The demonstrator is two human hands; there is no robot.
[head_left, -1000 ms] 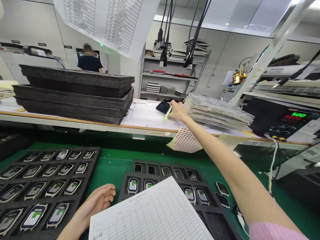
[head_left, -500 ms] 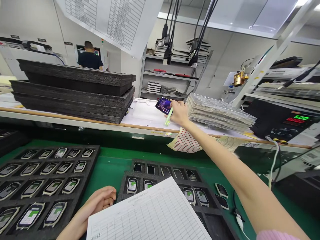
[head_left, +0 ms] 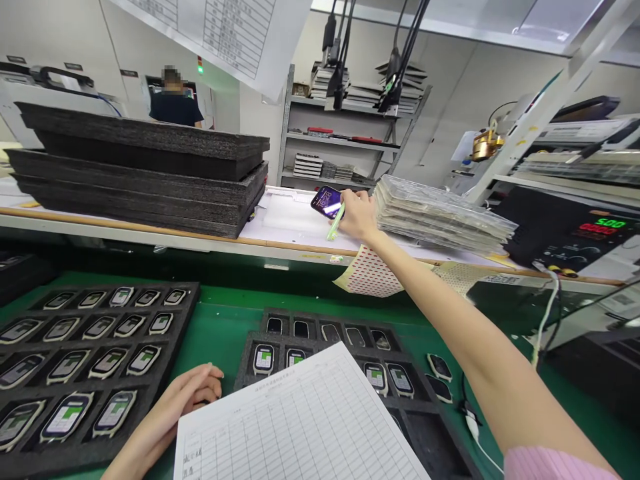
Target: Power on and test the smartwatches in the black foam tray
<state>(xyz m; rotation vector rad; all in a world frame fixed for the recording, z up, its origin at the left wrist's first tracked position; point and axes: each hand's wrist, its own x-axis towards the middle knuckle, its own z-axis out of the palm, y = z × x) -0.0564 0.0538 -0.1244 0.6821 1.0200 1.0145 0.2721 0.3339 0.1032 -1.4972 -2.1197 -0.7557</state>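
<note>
On the raised shelf, my right hand [head_left: 357,217] holds a light green pen [head_left: 336,223], with its fingers at the right edge of a phone [head_left: 325,200]. The phone's screen is lit and it lies slightly tilted; how firmly my fingers grip it I cannot make out. My left hand [head_left: 193,393] rests above the green bench, loosely bent and empty, beside the left edge of a printed grid form [head_left: 295,420]. That paper lies over part of a black foam tray [head_left: 245,373] of smartwatches [head_left: 263,360].
Another foam tray [head_left: 165,367] with several watches fills the left. Stacked black foam [head_left: 140,180] and clear plastic trays [head_left: 440,217] flank the phone. Two loose watch bodies [head_left: 439,367] and a white cable [head_left: 473,427] lie at right. A power supply [head_left: 575,233] stands behind; cables [head_left: 340,60] hang overhead.
The view has shifted slightly. My right hand stays at the phone with the pen, and a bright reflection now crosses the screen. My left hand's fingers have loosened a little beside the form.
</note>
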